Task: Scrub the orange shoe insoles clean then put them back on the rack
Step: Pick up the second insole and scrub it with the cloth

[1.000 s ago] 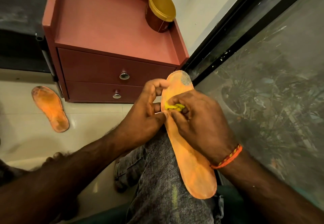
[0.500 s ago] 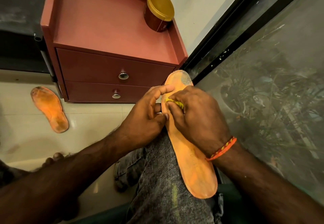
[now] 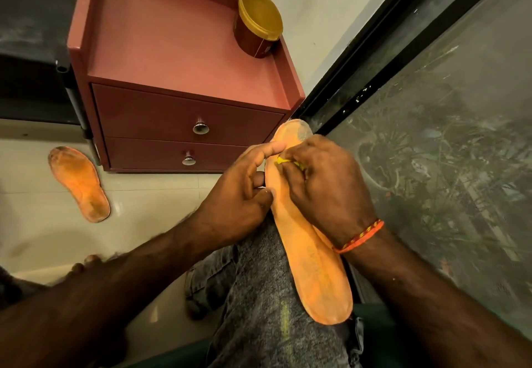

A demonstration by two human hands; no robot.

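An orange insole (image 3: 313, 264) lies lengthwise on my grey-trousered knee, toe end pointing away. My left hand (image 3: 239, 198) grips its left edge near the toe, thumb on top. My right hand (image 3: 325, 189) presses a small yellow scrubber (image 3: 283, 162) onto the forefoot; most of the scrubber is hidden under my fingers. A second orange insole (image 3: 79, 185), dirty and dark at both ends, lies flat on the pale tiled floor to the left.
A red two-drawer cabinet (image 3: 184, 120) stands just beyond my hands, with a gold-lidded red jar (image 3: 259, 25) on its top right corner. A dark rack frame (image 3: 34, 59) sits at the far left. A black-framed glass pane (image 3: 446, 137) fills the right side.
My right hand with the scrubber has slid up the insole toward the toe. My left hand has kept its grip on the edge, the thumb stretching further forward.
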